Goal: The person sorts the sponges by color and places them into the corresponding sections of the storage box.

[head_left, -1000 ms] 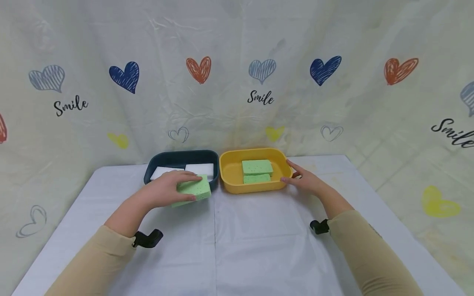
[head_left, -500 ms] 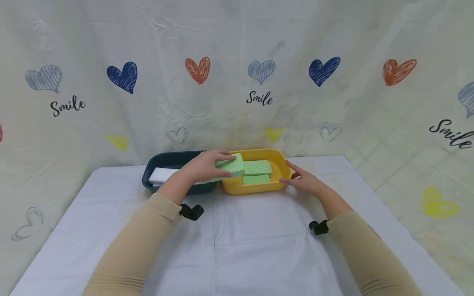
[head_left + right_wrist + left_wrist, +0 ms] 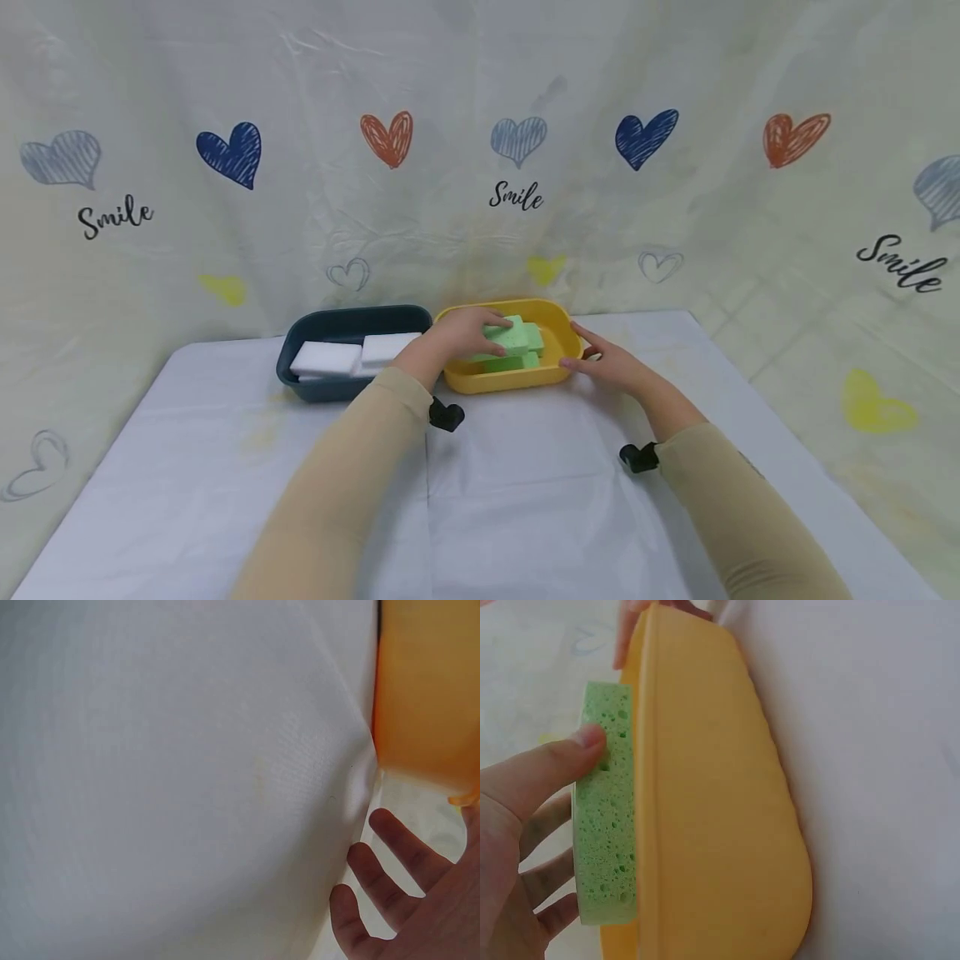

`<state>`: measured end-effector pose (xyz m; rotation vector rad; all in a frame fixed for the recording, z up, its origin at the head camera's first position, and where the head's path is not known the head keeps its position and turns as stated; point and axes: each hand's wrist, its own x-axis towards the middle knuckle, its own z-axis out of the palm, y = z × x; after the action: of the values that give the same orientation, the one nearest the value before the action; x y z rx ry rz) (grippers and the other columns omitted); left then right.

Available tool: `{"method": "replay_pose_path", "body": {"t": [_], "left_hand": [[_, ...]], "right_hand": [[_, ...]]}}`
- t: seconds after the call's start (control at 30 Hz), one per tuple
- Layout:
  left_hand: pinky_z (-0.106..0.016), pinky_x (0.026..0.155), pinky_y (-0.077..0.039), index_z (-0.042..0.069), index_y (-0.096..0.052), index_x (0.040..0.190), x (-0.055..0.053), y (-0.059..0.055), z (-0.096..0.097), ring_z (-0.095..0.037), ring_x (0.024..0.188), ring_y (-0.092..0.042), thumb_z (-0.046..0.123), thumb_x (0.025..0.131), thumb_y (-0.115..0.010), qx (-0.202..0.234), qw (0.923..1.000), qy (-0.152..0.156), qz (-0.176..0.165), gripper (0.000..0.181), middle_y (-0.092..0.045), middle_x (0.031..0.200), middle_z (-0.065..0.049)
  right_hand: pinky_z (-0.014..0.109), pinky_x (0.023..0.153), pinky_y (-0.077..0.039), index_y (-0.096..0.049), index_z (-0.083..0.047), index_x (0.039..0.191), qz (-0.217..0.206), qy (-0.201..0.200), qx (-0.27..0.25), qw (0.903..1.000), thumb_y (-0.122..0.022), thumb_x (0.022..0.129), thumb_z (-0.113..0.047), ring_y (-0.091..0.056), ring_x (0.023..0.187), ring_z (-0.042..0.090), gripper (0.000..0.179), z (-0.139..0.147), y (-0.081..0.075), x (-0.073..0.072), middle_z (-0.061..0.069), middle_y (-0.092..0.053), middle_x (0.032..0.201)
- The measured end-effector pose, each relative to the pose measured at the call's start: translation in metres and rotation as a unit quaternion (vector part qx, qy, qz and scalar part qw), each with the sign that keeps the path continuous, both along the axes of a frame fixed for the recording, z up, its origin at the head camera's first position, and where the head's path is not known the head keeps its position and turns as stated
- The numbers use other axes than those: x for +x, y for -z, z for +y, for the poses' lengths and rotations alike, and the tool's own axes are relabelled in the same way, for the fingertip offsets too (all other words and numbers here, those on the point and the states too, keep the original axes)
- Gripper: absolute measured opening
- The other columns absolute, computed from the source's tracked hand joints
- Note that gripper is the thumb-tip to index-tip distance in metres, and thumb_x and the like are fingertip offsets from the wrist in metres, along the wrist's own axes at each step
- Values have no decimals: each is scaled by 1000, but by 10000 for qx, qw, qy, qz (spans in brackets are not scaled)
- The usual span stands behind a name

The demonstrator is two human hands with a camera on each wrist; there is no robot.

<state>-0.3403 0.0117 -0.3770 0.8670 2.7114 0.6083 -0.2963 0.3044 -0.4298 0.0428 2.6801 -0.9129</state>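
My left hand (image 3: 463,332) pinches a green sponge (image 3: 510,335) over the yellow tray (image 3: 510,383). In the left wrist view the thumb lies on one face of that porous sponge (image 3: 606,825), and the other fingers are behind it; its lower side is hidden by the tray wall (image 3: 712,787). Two more green sponges (image 3: 533,336) lie in the tray, partly covered. My right hand (image 3: 611,362) holds the tray's right end between thumb and index finger. Its other fingers spread loosely away from the wall in the right wrist view.
A dark teal tray (image 3: 287,362) stands close to the left of the yellow one, with white sponges (image 3: 326,358) inside. Both trays are near the back edge of the white-covered table (image 3: 510,508). A curtain with printed hearts (image 3: 442,233) hangs behind.
My left hand has carried the green sponge rightward from the front of the dark tray to over the yellow tray. My right hand has stayed at the yellow tray's end.
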Motion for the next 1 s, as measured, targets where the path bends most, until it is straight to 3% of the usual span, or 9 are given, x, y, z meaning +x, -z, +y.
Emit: {"method": "replay_pose_path", "body": {"t": [0.27,0.5,0.83,1.0], "left_hand": [[-38,113,-34,30,-60,139,-7,14,21,-19,136,-44,38,89,-75,-252,9989,-249,-305,53,-51,147,5],[-43,114,-33,31,-56,142,-6,13,29,-24,137,-43,36,91,-74,-467,9977,-355,-342,54,-49,149,3],[-48,117,-27,31,-52,146,-7,14,23,-25,140,-38,42,91,-72,-452,9982,-314,-239,60,-46,152,5],[-44,116,-30,29,-50,147,-8,14,20,-22,139,-40,43,90,-72,-362,9990,-217,-146,62,-46,151,6]], "right_hand": [[55,100,-42,-10,-41,159,41,-54,-19,10000,-64,87,-64,-49,114,36,93,-1,2,0,19,-47,138],[56,99,-42,-10,-38,160,132,-129,21,9998,-63,89,-63,-50,113,36,92,0,-2,0,21,-48,137],[52,95,-43,-9,-37,160,153,-208,97,9996,-63,89,-63,-50,111,35,93,-2,-3,-1,20,-50,134],[51,95,-43,-10,-36,160,174,-223,181,9994,-62,88,-64,-50,111,35,93,0,-4,1,19,-51,133]]}}
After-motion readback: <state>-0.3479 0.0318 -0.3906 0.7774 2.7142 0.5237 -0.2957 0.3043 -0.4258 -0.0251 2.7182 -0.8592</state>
